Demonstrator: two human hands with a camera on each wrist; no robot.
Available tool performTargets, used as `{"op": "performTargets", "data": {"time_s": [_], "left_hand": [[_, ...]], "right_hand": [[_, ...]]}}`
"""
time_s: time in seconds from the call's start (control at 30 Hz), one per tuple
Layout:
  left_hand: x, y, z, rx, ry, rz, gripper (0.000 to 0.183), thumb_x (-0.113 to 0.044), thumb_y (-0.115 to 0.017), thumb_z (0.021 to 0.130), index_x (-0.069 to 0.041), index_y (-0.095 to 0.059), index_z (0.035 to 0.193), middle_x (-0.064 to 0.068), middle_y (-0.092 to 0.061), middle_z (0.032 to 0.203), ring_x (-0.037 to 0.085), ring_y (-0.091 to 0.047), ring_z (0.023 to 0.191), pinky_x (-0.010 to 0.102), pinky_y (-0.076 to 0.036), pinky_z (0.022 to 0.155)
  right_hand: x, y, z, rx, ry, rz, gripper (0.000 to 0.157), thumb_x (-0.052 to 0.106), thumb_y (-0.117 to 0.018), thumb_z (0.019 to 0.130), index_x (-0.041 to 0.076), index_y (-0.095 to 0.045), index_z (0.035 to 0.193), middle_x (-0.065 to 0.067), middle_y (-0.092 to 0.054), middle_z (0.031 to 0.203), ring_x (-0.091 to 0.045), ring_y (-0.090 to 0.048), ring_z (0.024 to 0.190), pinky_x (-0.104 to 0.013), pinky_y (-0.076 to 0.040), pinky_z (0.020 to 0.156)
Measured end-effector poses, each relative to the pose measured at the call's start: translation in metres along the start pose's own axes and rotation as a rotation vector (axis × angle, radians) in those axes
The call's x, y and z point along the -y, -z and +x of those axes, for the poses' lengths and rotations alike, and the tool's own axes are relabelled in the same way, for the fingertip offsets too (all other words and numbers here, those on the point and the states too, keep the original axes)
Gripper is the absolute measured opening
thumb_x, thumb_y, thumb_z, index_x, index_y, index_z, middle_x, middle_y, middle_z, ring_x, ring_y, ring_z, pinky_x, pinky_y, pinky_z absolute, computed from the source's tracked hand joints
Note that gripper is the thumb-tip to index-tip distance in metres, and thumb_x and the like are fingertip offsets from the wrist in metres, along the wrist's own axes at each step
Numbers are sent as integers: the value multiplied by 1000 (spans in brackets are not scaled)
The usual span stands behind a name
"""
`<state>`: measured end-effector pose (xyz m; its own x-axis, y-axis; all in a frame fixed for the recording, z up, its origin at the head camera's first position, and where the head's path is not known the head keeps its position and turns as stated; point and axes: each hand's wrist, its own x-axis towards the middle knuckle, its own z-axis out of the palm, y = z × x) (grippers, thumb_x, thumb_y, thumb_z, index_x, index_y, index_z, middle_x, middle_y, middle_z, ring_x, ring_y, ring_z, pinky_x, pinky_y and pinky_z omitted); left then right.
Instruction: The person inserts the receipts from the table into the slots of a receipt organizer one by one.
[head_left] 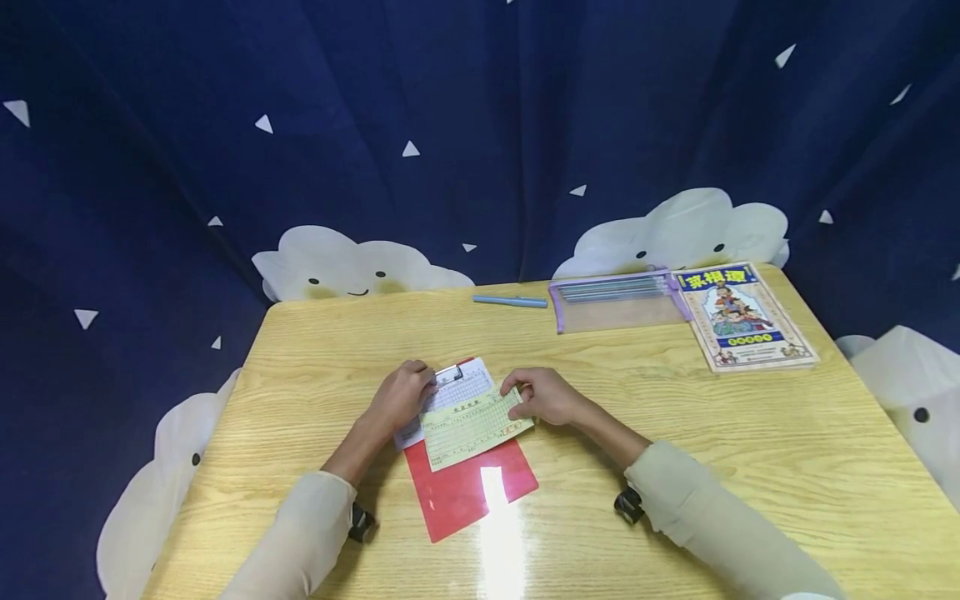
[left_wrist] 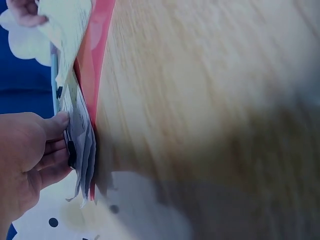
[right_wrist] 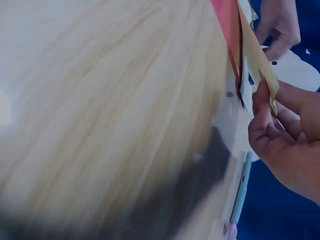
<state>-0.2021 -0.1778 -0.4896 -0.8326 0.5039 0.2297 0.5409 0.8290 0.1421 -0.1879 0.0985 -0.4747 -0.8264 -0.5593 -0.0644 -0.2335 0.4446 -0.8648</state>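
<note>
A red clipboard [head_left: 480, 492] lies on the table with a metal clip [head_left: 448, 375] at its far end. White printed form sheets [head_left: 465, 385] rest on its upper part. My left hand [head_left: 401, 393] is at the clip, and in the left wrist view its thumb and fingers [left_wrist: 55, 155] pinch the clip and the board's edge. A yellowish printed form [head_left: 472, 432] lies at a slant over the white sheets and the board. My right hand [head_left: 546, 396] pinches its right edge between thumb and fingers, as the right wrist view also shows [right_wrist: 285, 125].
Behind the board lies a blue pen [head_left: 510, 301] near the table's far edge. To its right are a purple-edged clear pencil case [head_left: 622, 315] with pencils inside and a comic-covered book [head_left: 738, 321]. A dark blue curtain [head_left: 480, 125] hangs behind the wooden table [head_left: 315, 358].
</note>
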Motion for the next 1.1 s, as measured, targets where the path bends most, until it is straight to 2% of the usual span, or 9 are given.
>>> {"op": "performTargets", "data": {"time_s": [0.17, 0.37, 0.6, 0.83, 1.1], "left_hand": [[-1, -2, 2, 15, 1, 10, 11, -11, -69, 85, -2, -69, 91, 10, -66, 92, 22, -63, 88, 33, -55, 75], [-3, -2, 3, 26, 0, 23, 10, -11, -69, 86, -2, -69, 91, 10, -66, 92, 22, -64, 88, 32, -55, 75], [-2, -2, 3, 24, -18, 39, 7, -9, -68, 86, -2, -68, 87, 10, -65, 89, 22, -63, 85, 30, -55, 74], [-2, -2, 3, 31, -63, 78, 8, -10, -66, 88, -1, -67, 88, 11, -63, 89, 22, -62, 84, 29, -54, 72], [-2, -4, 1, 1, -82, 107, 11, -9, -65, 89, 1, -66, 89, 13, -62, 90, 25, -61, 86, 32, -55, 72]], "right_hand": [[2, -12, 17, -58, 16, -119, 30, 6, -79, 71, 3, -66, 98, 3, -45, 61, -5, -40, 55, -19, -38, 58], [6, -19, 32, -90, -11, -238, 30, 8, -82, 67, 7, -68, 94, 1, -51, 64, -7, -44, 60, -22, -41, 64], [12, -25, 47, -75, -54, -274, 28, 7, -81, 70, 7, -68, 95, -2, -60, 79, -10, -48, 74, -24, -44, 72], [14, -26, 53, -89, -57, -295, 28, 5, -80, 68, 7, -68, 94, -1, -56, 75, -11, -47, 73, -23, -42, 71], [12, -25, 56, -71, -93, -318, 27, 7, -80, 69, 9, -69, 93, 0, -57, 78, -10, -48, 74, -23, -42, 71]]}}
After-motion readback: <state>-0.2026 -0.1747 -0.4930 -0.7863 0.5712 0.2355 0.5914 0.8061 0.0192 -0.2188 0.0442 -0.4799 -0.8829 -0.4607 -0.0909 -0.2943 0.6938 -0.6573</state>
